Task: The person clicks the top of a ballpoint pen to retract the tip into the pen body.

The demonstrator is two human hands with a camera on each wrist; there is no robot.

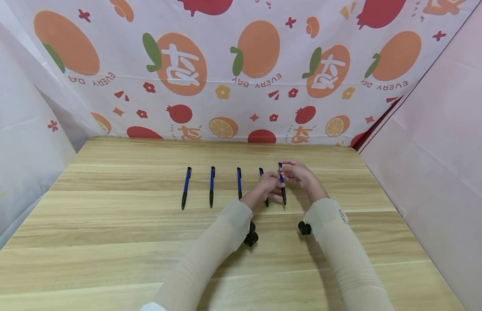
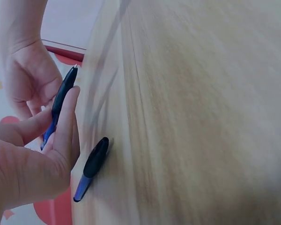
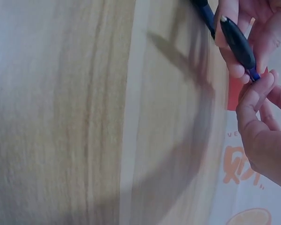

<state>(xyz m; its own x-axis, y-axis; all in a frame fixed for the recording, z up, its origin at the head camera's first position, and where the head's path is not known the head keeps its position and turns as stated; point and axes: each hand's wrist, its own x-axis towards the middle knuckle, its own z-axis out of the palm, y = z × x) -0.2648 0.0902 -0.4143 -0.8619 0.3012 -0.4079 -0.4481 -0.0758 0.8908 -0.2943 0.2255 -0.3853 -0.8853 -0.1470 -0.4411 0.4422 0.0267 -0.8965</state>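
A blue pen with a black grip (image 1: 284, 197) is held up off the table between both hands, its metal point showing in both wrist views. My left hand (image 1: 269, 185) pinches it around the lower barrel between thumb and fingers. Higher up, at the blue part, the fingertips of my right hand (image 1: 298, 173) grip the same pen. Under the left hand lies another blue and black pen (image 2: 94, 161), partly covered by that hand in the head view.
Farther left on the wooden table (image 1: 120, 224), more such pens lie in a spaced row: one at the far left (image 1: 186, 186), one beside it (image 1: 212, 185) and one near the left wrist (image 1: 239, 178). A fruit-print cloth (image 1: 225, 108) hangs behind the table.
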